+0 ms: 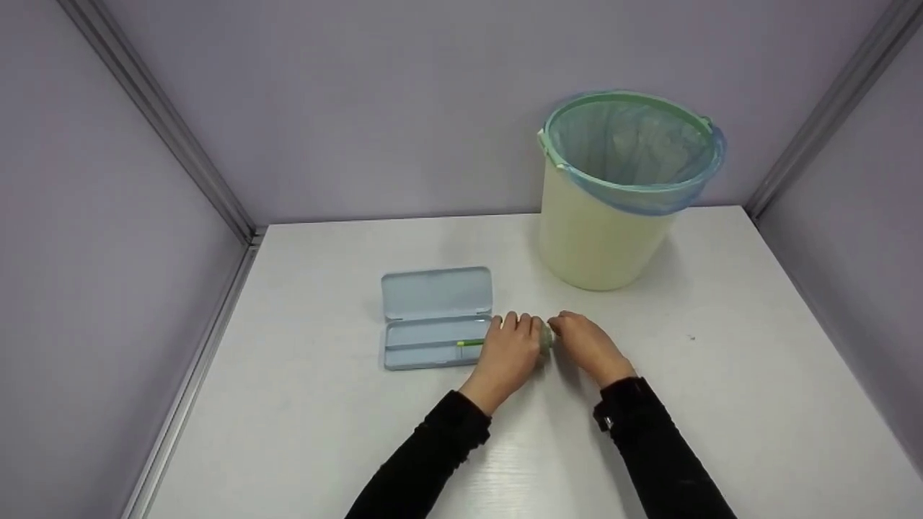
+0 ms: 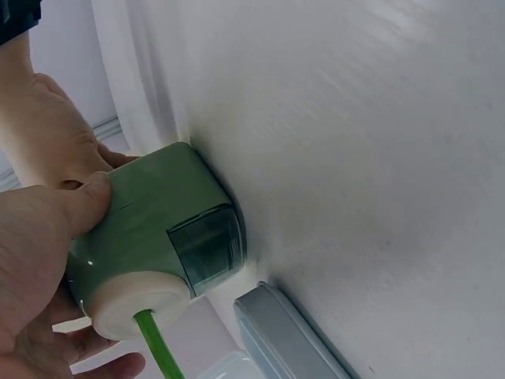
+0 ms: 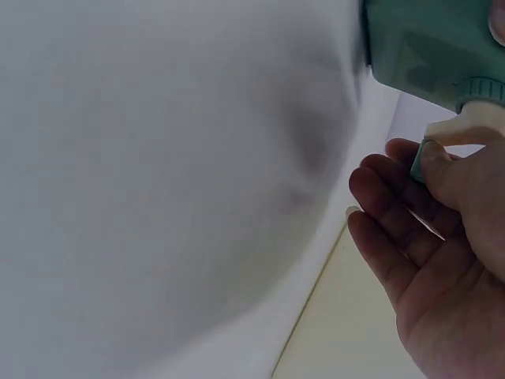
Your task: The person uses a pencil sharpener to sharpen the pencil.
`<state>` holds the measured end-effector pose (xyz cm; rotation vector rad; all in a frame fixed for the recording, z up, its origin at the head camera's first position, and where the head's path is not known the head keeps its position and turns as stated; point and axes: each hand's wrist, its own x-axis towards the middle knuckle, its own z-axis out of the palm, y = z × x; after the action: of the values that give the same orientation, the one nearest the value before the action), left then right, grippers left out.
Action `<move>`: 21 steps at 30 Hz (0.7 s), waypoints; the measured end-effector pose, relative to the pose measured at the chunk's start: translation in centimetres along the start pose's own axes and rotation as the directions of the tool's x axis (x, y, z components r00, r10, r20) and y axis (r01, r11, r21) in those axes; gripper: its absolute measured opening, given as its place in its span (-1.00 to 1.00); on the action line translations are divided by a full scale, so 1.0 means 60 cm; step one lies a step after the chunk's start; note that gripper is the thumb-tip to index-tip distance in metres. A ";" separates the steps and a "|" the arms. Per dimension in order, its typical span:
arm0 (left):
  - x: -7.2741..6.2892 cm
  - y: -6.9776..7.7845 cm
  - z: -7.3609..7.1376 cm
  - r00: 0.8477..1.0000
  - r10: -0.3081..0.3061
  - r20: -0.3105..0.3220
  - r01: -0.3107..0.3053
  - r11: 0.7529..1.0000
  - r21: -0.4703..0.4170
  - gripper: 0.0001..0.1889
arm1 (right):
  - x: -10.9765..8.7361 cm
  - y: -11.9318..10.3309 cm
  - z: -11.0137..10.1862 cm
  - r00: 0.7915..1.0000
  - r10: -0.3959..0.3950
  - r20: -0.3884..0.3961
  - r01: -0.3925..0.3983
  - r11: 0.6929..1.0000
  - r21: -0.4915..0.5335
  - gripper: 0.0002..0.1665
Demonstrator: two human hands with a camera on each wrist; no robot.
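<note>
A green crank pencil sharpener stands on the table, with a dark see-through window in its side. My left hand grips its body, thumb on one face. From the pale round front a green pencil sticks out, its other end reaching over the pencil case in the head view. My right hand is on the opposite side, pinching the small green knob of the cream crank between thumb and fingers. In the head view, the left hand covers most of the sharpener.
A light-blue pencil case lies with its lid raised, just left of my left hand. Behind my right hand stands a pale yellow bin with a blue liner bag. Walls border the white table at the back and sides.
</note>
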<state>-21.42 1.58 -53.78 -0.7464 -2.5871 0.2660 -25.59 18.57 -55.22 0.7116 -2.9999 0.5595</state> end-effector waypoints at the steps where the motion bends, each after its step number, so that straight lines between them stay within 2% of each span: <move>1: 0.000 0.000 0.000 1.000 -0.001 -0.001 0.001 1.000 -0.003 -0.54 | -0.003 0.000 0.003 1.000 0.004 0.002 -0.004 1.000 0.008 -0.78; 12: 0.002 0.003 -0.001 0.998 -0.030 0.052 0.033 0.998 -0.053 -0.56 | -0.020 -0.012 0.012 0.998 -0.032 -0.062 0.027 0.996 -0.080 -0.84; 21: 0.005 0.004 -0.010 0.993 -0.042 0.109 0.047 0.998 -0.049 -0.52 | -0.047 -0.017 0.015 0.994 -0.089 -0.065 0.084 0.993 -0.082 -0.84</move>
<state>-21.26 1.95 -53.24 -0.7095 -2.7182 0.2319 -22.54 18.62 -55.97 0.7957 -2.8930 0.4498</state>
